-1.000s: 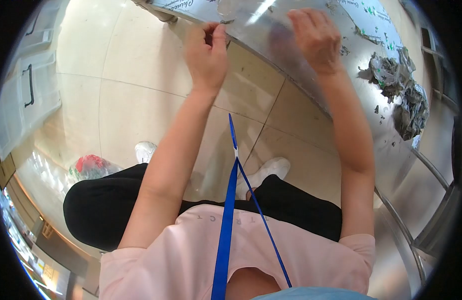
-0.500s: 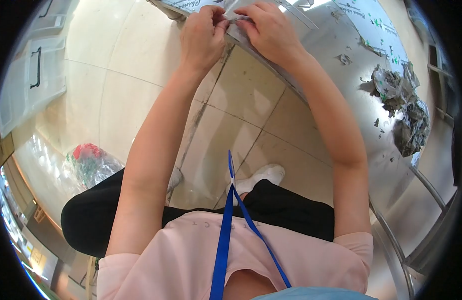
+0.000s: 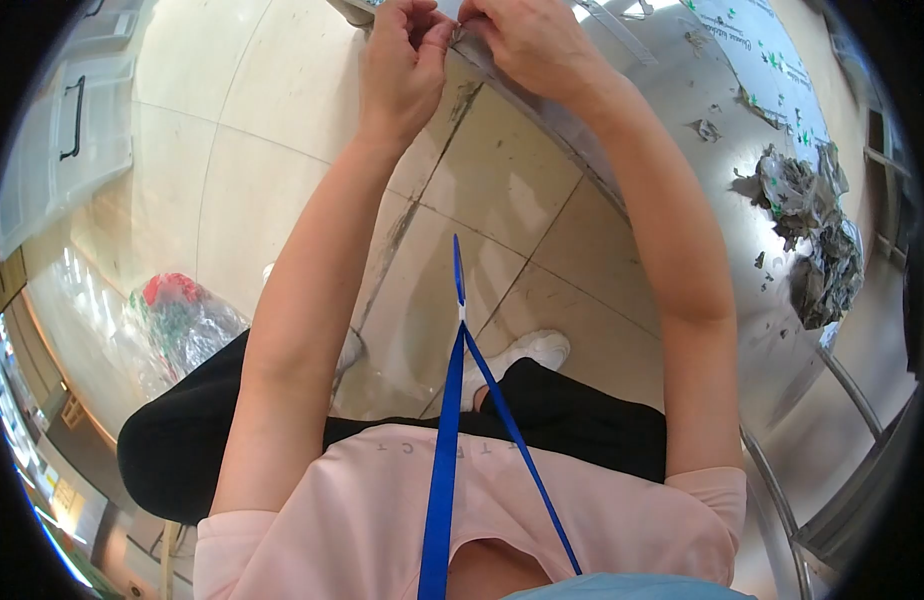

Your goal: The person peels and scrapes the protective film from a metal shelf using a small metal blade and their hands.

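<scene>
At the top of the head view, both my hands meet at the near edge of a shiny metal surface [image 3: 722,200]. My left hand [image 3: 402,85] is closed, its thumb and fingers pinched at the corner. Just right of it, my right hand [image 3: 542,48] also pinches at that edge, its fingertips almost touching the left ones. Whatever lies between the fingertips is too small to make out. Farther right on the metal, a printed sheet with green leaf marks [image 3: 757,50] still covers part of it, with ragged edges.
Crumpled grey scraps of the sheet [image 3: 822,240] lie heaped on the right, with small bits around them. Metal tubes [image 3: 852,385] run below. A clear plastic drawer box [image 3: 67,150] stands at left, and a plastic bag with something red [image 3: 177,315] sits on the tiled floor [image 3: 282,110].
Both hands have moved slightly up in the view, still pinching at the edge. The metal surface and scraps have shifted a little down, and the blue lanyard's tip has swung upward.
</scene>
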Action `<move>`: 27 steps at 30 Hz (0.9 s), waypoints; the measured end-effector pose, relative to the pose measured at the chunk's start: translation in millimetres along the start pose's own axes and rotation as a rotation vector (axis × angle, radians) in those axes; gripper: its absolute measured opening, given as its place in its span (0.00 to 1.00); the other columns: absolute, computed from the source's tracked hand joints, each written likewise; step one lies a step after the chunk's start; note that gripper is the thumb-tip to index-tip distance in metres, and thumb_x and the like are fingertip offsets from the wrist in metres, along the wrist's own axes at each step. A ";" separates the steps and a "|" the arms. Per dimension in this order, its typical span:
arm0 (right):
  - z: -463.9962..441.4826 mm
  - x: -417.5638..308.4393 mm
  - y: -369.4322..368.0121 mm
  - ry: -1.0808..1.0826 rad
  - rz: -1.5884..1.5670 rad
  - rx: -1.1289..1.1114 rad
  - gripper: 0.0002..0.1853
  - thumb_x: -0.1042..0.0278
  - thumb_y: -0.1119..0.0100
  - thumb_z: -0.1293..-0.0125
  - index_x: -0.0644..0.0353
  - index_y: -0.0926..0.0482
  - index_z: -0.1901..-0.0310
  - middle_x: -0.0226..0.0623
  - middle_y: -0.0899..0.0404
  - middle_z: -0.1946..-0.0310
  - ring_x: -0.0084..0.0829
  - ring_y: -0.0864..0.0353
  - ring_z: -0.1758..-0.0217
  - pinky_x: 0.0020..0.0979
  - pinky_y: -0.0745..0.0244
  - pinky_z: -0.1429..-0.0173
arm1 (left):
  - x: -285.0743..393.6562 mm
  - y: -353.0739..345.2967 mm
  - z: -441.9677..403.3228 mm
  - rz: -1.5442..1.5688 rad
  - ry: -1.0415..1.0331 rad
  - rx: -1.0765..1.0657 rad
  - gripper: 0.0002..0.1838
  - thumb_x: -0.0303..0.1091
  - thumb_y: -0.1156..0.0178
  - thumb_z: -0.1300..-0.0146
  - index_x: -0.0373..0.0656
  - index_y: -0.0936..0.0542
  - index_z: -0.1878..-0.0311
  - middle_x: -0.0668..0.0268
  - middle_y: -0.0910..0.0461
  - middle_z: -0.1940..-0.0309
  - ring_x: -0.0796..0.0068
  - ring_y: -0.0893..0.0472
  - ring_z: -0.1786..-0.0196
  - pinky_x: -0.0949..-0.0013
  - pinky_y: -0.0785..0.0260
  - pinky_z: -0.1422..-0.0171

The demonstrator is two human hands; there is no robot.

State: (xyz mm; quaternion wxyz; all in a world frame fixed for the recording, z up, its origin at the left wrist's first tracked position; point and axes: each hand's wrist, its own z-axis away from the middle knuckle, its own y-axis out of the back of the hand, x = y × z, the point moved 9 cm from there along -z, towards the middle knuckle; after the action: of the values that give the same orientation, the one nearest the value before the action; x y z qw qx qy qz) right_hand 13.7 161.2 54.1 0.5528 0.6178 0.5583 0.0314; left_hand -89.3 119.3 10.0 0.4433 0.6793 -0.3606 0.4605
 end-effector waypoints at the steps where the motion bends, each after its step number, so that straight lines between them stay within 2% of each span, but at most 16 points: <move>1: -0.8 -0.1 0.0 -0.012 0.003 -0.005 0.03 0.73 0.48 0.45 0.63 0.27 0.71 0.46 0.29 0.70 0.47 0.29 0.62 0.40 0.32 0.57 | 9.1 2.5 -0.1 -0.096 0.014 -0.011 0.12 0.26 0.42 0.43 0.34 0.31 0.58 0.59 0.24 0.72 0.70 0.23 0.69 0.72 0.31 0.63; 2: -1.5 -1.5 0.8 -0.001 -0.007 -0.016 0.03 0.73 0.48 0.45 0.63 0.26 0.71 0.46 0.29 0.70 0.47 0.29 0.62 0.40 0.32 0.57 | 12.8 4.0 -0.4 -0.192 0.027 -0.022 0.12 0.27 0.41 0.43 0.34 0.31 0.58 0.58 0.24 0.72 0.69 0.23 0.69 0.71 0.31 0.63; 5: -3.3 -4.6 3.0 0.031 -0.024 -0.027 0.03 0.74 0.48 0.46 0.64 0.26 0.72 0.46 0.29 0.70 0.47 0.29 0.63 0.40 0.32 0.58 | 26.4 -0.5 -0.1 -0.365 -0.278 -0.006 0.13 0.27 0.40 0.45 0.35 0.31 0.58 0.56 0.24 0.72 0.65 0.22 0.69 0.70 0.30 0.63; 6: -3.6 -5.6 3.4 0.038 -0.017 -0.018 0.03 0.74 0.48 0.46 0.64 0.26 0.72 0.46 0.28 0.70 0.47 0.29 0.63 0.40 0.32 0.58 | 26.1 -2.4 -3.1 -0.352 -0.241 -0.046 0.13 0.25 0.41 0.46 0.35 0.31 0.58 0.55 0.23 0.72 0.62 0.22 0.69 0.68 0.30 0.64; 9: -6.3 -9.6 5.9 0.027 -0.017 -0.026 0.03 0.75 0.47 0.46 0.65 0.26 0.71 0.47 0.28 0.69 0.47 0.28 0.62 0.39 0.32 0.58 | 25.4 3.8 -3.5 -0.227 -0.214 -0.011 0.14 0.23 0.41 0.46 0.34 0.31 0.57 0.55 0.23 0.71 0.63 0.21 0.69 0.68 0.29 0.64; 16: -30.0 -19.3 38.9 -0.058 -0.073 0.084 0.06 0.76 0.47 0.44 0.67 0.23 0.67 0.49 0.25 0.65 0.47 0.27 0.59 0.40 0.31 0.56 | 22.8 14.4 -11.9 -0.208 -0.195 0.026 0.15 0.20 0.41 0.46 0.34 0.32 0.56 0.58 0.23 0.71 0.70 0.21 0.68 0.71 0.28 0.62; 19: -23.5 -3.9 24.3 0.008 0.008 0.039 0.06 0.75 0.47 0.45 0.67 0.23 0.67 0.48 0.24 0.65 0.48 0.26 0.59 0.39 0.31 0.56 | 19.5 14.8 -13.0 -0.183 -0.175 0.027 0.15 0.20 0.41 0.47 0.34 0.32 0.57 0.59 0.23 0.71 0.71 0.21 0.68 0.71 0.28 0.62; 20: -16.4 3.6 11.0 0.030 -0.042 0.059 0.06 0.74 0.46 0.46 0.67 0.22 0.69 0.49 0.24 0.67 0.48 0.25 0.61 0.38 0.30 0.57 | 20.1 14.2 -13.0 -0.170 -0.179 0.019 0.14 0.20 0.41 0.47 0.34 0.32 0.57 0.59 0.23 0.71 0.71 0.21 0.68 0.71 0.28 0.62; 23: -20.2 11.0 -10.0 0.008 -0.081 -0.130 0.06 0.74 0.45 0.48 0.66 0.22 0.70 0.50 0.23 0.71 0.48 0.24 0.63 0.39 0.29 0.58 | 25.3 13.3 -14.9 -0.178 -0.219 0.004 0.14 0.20 0.42 0.46 0.35 0.32 0.57 0.60 0.23 0.72 0.72 0.21 0.68 0.72 0.28 0.63; 24: -20.7 10.2 -5.1 -0.002 -0.099 -0.068 0.05 0.73 0.44 0.49 0.66 0.22 0.72 0.50 0.24 0.75 0.48 0.24 0.68 0.40 0.29 0.62 | 28.5 13.1 -16.0 -0.190 -0.235 0.000 0.14 0.20 0.42 0.46 0.35 0.32 0.58 0.60 0.23 0.72 0.72 0.20 0.68 0.72 0.28 0.63; 27: -24.7 6.6 4.9 -0.014 -0.072 -0.002 0.05 0.73 0.44 0.48 0.66 0.22 0.72 0.50 0.24 0.76 0.48 0.24 0.70 0.39 0.29 0.65 | 40.5 14.7 -25.2 -0.205 -0.258 0.016 0.12 0.20 0.42 0.46 0.37 0.32 0.59 0.61 0.23 0.73 0.73 0.21 0.69 0.73 0.29 0.65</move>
State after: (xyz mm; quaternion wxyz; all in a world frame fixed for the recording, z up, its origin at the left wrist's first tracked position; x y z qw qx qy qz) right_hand 3.1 183.1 63.3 0.5583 0.5969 0.5761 0.0078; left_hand -97.4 134.5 56.8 0.4325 0.7696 -0.3395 0.3246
